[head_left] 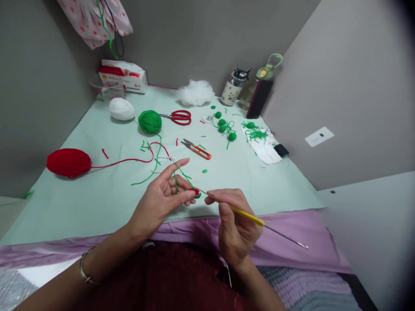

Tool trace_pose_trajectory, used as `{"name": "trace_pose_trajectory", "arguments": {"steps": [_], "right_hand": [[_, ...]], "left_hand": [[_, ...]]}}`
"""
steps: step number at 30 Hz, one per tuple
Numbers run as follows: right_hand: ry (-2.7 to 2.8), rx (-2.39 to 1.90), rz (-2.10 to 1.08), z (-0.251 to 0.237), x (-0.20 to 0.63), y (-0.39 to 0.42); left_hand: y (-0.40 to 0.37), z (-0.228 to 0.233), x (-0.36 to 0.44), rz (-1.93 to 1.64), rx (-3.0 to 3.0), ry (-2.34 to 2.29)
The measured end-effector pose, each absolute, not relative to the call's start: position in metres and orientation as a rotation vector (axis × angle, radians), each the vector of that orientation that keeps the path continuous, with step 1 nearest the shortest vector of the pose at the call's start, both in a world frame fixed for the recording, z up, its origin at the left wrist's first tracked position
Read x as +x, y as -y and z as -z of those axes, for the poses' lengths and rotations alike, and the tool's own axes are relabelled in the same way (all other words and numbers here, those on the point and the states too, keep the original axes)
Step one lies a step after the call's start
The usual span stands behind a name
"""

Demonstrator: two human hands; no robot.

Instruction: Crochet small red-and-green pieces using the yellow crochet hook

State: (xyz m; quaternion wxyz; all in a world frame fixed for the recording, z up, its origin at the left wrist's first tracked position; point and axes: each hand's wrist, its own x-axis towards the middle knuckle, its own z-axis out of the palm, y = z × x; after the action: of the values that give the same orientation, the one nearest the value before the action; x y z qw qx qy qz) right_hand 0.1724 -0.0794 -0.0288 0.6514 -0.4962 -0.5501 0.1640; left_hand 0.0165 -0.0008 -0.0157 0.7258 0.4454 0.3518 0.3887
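Apparently mid-stitch, the left hand (162,194) pinches a tiny red-and-green crochet piece (197,193) at the near table edge (97,207), forefinger raised tensioning green yarn (177,175), while the right hand (235,226), closed around the crochet hook (249,216), must next catch and draw that strand.

bench far edge: white stuffing tuft (196,92), tissue box (123,77) to its left
bench left: red yarn ball (68,162)
bench centre: orange thread snips (196,149), red-handled scissors (177,116) behind them
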Motion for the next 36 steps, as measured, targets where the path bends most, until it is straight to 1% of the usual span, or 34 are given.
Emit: {"name": "trace_pose_trajectory", "arguments": {"steps": [7, 36], "right_hand": [[1.268, -1.085, -0.282, 0.0300, 0.1731, 0.0765], [1.302, -1.069, -0.321, 0.0306, 0.1734, 0.0762]], "left_hand": [[-0.0009, 0.0173, 0.0158, -0.864, 0.971, -0.771], [0.0013, 0.0240, 0.0128, -0.836, 0.997, -0.698]]}}
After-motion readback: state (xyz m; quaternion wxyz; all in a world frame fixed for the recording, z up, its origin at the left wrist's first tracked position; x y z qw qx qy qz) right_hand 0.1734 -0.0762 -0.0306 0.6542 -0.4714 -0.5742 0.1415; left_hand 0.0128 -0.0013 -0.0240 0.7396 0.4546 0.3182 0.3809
